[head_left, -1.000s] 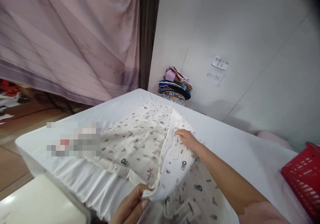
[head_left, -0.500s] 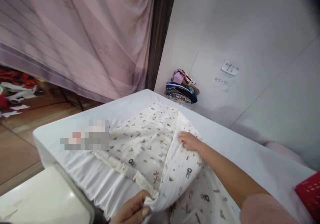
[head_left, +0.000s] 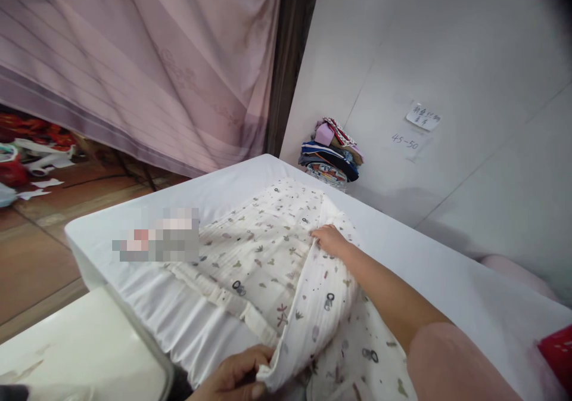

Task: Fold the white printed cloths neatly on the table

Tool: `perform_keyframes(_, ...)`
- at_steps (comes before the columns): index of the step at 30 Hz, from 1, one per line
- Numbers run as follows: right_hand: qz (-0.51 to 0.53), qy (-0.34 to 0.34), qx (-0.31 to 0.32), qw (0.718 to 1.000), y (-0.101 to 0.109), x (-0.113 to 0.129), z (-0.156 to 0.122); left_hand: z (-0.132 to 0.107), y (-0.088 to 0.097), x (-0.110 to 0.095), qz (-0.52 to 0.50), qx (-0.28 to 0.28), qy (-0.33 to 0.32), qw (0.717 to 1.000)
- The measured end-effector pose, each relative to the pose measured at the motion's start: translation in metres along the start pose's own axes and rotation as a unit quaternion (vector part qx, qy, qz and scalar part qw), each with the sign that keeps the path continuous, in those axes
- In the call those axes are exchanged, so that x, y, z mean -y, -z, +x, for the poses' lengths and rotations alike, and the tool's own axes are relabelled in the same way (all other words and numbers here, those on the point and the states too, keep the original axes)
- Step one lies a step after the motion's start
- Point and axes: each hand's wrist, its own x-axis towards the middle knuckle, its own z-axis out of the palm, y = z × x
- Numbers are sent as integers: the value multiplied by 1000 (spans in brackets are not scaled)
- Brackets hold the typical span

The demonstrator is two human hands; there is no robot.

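A white muslin cloth (head_left: 250,258) printed with small plants and figures is spread over a white-sheeted surface (head_left: 165,323). One layer is lifted and folded over toward the left, its edge running diagonally between my hands. My left hand (head_left: 239,372), at the bottom, pinches the near corner of that edge. Farther up, my right hand (head_left: 331,241) has its fingers closed around the same layer. More printed fabric drapes below my right forearm. A blurred-out patch (head_left: 156,237) hides whatever lies at the cloth's left end.
A pile of folded fabrics (head_left: 333,151) stands against the white wall (head_left: 447,43), near handwritten paper labels (head_left: 422,117). A pink curtain (head_left: 179,61) hangs behind. At lower left is a cream-coloured panel (head_left: 80,347); a red object (head_left: 556,353) sits at the right edge.
My right hand has drawn the folded layer slightly left and away from me. My left hand still pinches the near corner. The view has shifted a little.
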Motion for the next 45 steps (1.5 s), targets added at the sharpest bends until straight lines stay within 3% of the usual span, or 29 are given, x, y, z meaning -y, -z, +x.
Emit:
perform_keyframes(6, -45, -7, 41, 998, 9, 1, 8, 1, -3, -6, 15, -5, 11, 1000)
perform_keyframes(12, -41, 20, 15, 999, 15, -3, 6, -2, -4, 0, 45, -23, -3, 999)
perform_keyframes(16, -2, 20, -43, 999, 31, -23, -8, -3, -2, 2, 64, -31, -20, 997)
perform_keyframes(21, 49, -63, -169, 982, 54, -57, -35, 12, -5, -16, 126, -58, -31, 990)
perform_keyframes(23, 74, -87, -190, 975, 56, -63, -46, 25, -15, -30, 170, -20, -57, 984)
perform_keyframes(28, 148, -135, -203, 959, 50, -57, -80, 59, -51, -60, 243, 152, -172, 943)
perform_keyframes(31, 192, -197, -222, 935, 50, -38, -117, 67, -64, -63, 264, 166, -188, 931)
perform_keyframes(34, 293, -240, -195, 905, 49, 2, -170, 67, -70, -61, 282, 138, -185, 931)
perform_keyframes(37, 600, -269, -78, 750, 44, 60, -225, 68, -76, -58, 323, 108, -193, 920)
perform_keyframes(39, 694, -265, -61, 666, 40, 98, -253, 71, -83, -57, 365, 81, -212, 903)
perform_keyframes(41, 756, -247, -49, 605, 36, 128, -273, 76, -91, -55, 404, 70, -237, 881)
perform_keyframes(43, 772, -227, -62, 590, 33, 146, -284, 83, -99, -53, 435, 76, -256, 860)
perform_keyframes(45, 751, -223, -104, 613, 30, 153, -291, 89, -108, -49, 460, 80, -267, 843)
